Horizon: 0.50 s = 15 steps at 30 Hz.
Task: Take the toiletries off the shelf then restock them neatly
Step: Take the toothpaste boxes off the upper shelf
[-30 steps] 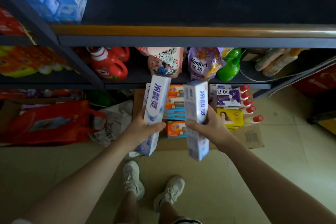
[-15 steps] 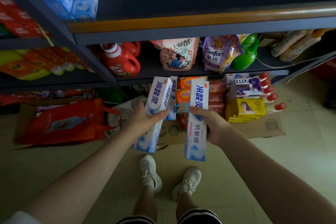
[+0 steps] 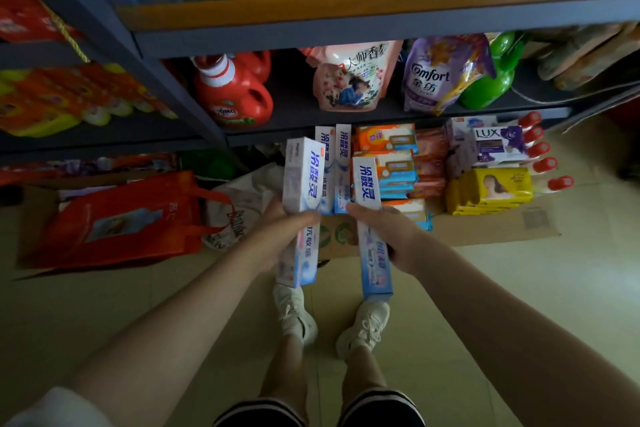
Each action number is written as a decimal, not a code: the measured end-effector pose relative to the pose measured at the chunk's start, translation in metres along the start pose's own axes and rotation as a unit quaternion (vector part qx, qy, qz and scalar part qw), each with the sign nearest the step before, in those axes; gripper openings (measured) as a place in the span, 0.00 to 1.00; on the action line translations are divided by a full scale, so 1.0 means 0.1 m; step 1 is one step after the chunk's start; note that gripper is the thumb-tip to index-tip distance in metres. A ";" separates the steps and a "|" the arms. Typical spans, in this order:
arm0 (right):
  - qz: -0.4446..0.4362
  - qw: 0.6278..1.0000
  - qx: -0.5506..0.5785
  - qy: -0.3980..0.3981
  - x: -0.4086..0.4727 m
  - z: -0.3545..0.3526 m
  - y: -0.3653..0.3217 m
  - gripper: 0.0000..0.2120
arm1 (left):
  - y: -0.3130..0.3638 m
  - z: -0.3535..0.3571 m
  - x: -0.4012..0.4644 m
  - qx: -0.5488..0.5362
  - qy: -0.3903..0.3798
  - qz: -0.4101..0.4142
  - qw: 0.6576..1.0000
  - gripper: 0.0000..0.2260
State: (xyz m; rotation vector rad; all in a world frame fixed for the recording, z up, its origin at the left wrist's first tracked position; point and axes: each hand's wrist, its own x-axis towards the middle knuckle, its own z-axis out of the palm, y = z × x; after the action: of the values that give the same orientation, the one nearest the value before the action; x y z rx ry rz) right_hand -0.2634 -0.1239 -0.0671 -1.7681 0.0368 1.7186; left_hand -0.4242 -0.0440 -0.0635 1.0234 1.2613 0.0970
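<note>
Below the shelf edge, head view: we look down past both forearms to the tiled floor.
Left hand (image 3: pixel 277 236): we see its fingers and thumb wrapped round the middle of a white and blue toothpaste box (image 3: pixel 302 204), held upright with its printed face toward us.
Right hand (image 3: pixel 388 236): it grips a second toothpaste box (image 3: pixel 372 229) round the middle, also upright, just beside the first and apart from it.
Floor stock: two more toothpaste boxes (image 3: pixel 335 166) lie side by side on flattened cardboard (image 3: pixel 485 229) behind the held pair, with orange soap packs (image 3: pixel 388 139) to their right, then purple LUX boxes (image 3: pixel 498 146), yellow soap boxes (image 3: pixel 495 189) and a row of red-capped bottles (image 3: pixel 545 163) (bodies mostly hidden).
Lower shelf (image 3: pixel 381 128): a red detergent jug (image 3: pixel 235 94), a pink refill pouch (image 3: pixel 349 80), a purple Comfort pouch (image 3: pixel 440 76) and a green bottle (image 3: pixel 491 80) stand in a row.
Left floor: an orange bag (image 3: pixel 121 218) lies flat.
Feet: white sneakers (image 3: pixel 294 312) stand beneath the boxes.
</note>
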 end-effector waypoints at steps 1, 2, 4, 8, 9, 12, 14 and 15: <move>-0.005 1.000 -0.003 -0.002 0.01 0.02 0.01 0.23 | 0.00 0.00 0.01 0.021 -0.005 0.009 1.000 0.15; -0.006 1.000 0.001 -0.009 0.02 0.04 0.01 0.27 | -0.01 0.00 0.03 0.043 -0.010 0.016 0.999 0.15; 0.001 1.000 0.020 -0.021 0.05 0.06 0.02 0.32 | 0.00 0.01 0.04 0.117 -0.030 0.042 0.992 0.19; -0.001 1.000 0.017 0.000 0.07 0.07 0.00 0.27 | 0.07 0.05 0.02 0.170 -0.026 0.057 0.983 0.19; 0.000 1.000 0.016 -0.001 0.07 0.06 0.00 0.25 | 0.10 0.06 0.01 0.134 -0.036 0.031 0.990 0.17; 0.009 0.996 0.082 -0.046 0.01 0.03 -0.05 0.12 | 0.17 0.01 0.03 0.003 -0.083 -0.112 0.990 0.08; 0.023 0.984 0.150 -0.093 -0.02 0.00 -0.09 0.07 | 0.15 -0.05 0.07 -0.076 -0.114 -0.180 0.974 0.09; 0.036 0.980 0.170 -0.100 -0.02 -0.02 -0.11 0.08 | 0.14 -0.06 0.09 -0.107 -0.126 -0.196 0.967 0.11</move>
State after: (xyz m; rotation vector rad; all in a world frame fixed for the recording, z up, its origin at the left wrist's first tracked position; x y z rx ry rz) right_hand -0.2570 -0.1170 -0.0608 -1.3549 0.2928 1.8099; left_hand -0.4194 -0.0273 -0.0607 0.5662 1.1674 -0.1929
